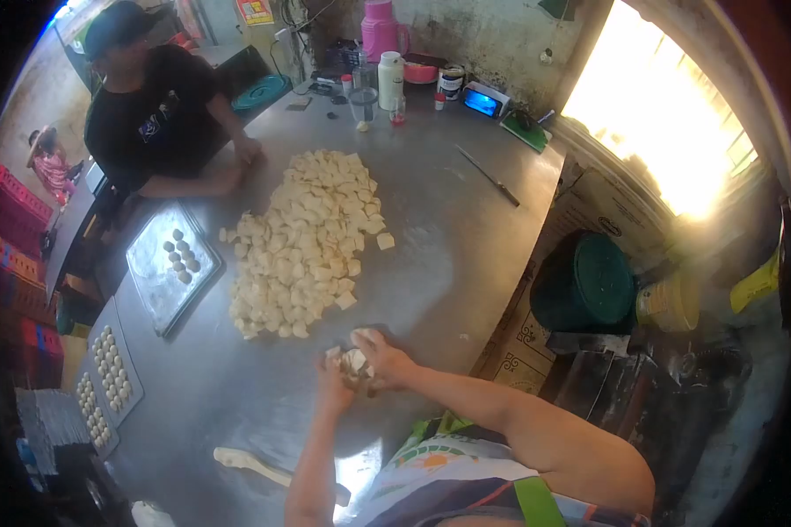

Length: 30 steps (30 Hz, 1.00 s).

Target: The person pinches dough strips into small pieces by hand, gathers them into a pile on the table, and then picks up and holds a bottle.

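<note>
Cut dough pieces (355, 362) are gathered between my two hands, low over the metal table. My left hand (332, 379) curls around their left side. From the right, my right hand (383, 358) closes over them, so the fingers partly hide the dough. Just beyond my hands lies a big heap of pale dough pieces (303, 246), spread over the middle of the table. A long dough strip (250, 463) rests near the front edge, partly behind my left forearm.
A tray (163, 303) with several dough balls sits left, near more boards of dough balls (119, 373). A knife (488, 176) lies right. Bottles, a phone (482, 102) and a jug (380, 26) line the back. Across the table is a person in black (154, 114).
</note>
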{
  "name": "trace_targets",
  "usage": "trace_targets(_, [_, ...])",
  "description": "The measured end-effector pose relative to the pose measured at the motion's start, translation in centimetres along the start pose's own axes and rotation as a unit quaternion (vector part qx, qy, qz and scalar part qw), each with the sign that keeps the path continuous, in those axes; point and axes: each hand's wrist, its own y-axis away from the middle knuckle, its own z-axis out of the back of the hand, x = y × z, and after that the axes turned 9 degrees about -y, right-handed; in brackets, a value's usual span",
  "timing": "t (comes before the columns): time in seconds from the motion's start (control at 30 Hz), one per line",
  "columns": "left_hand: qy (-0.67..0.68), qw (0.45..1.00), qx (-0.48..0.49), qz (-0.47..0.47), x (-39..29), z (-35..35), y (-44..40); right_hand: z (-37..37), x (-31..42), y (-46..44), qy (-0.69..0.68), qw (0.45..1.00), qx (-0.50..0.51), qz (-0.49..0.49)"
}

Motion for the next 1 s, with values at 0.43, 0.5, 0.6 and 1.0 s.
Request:
trace_targets(0.43, [-0.145,0.925,-0.086,0.340,22.1,16.0,3.9,5.1,7.0,-14.0,-0.108,0.985,-0.106,0.082])
trace_targets(0.5, [-0.252,0.863,-0.042,0.436,27.8,15.4,11.2,4.7,4.2,-9.7,-0.081,0.997,0.005,0.006])
trace_targets(0.6, [-0.240,0.771,-0.021,0.589,25.1,15.2,16.5,3.9,0.2,-1.9,-0.066,0.980,0.150,-0.109])
trace_targets(1.0, [0.327,0.917,-0.165,0.156,5.9,9.4,5.7,6.7,-1.6,6.3,-0.110,0.989,0.045,-0.091])
